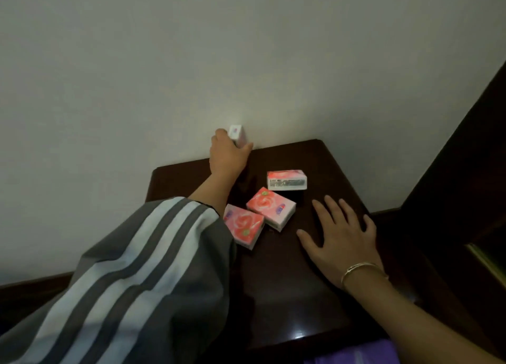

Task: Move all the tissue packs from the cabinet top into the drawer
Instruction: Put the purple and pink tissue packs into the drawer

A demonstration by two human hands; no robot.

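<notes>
Three pink rose-print tissue packs lie on the dark wooden cabinet top (323, 295): one at the back (286, 180), one in the middle (271, 207), one nearest me (243, 225), partly under my grey striped sleeve. My left hand (228, 155) is raised at the back left by the wall, shut on a fourth tissue pack (237, 134), which stands up out of its fingers. My right hand (339, 237) rests flat on the cabinet top, fingers spread, just right of the packs, holding nothing. The drawer is not visible.
A pale wall (219, 49) rises directly behind the cabinet. Dark wooden furniture (465, 158) stands along the right side. Something purple (356, 354) shows at the bottom edge below the cabinet front. My wide sleeve (131, 281) covers the cabinet's left front.
</notes>
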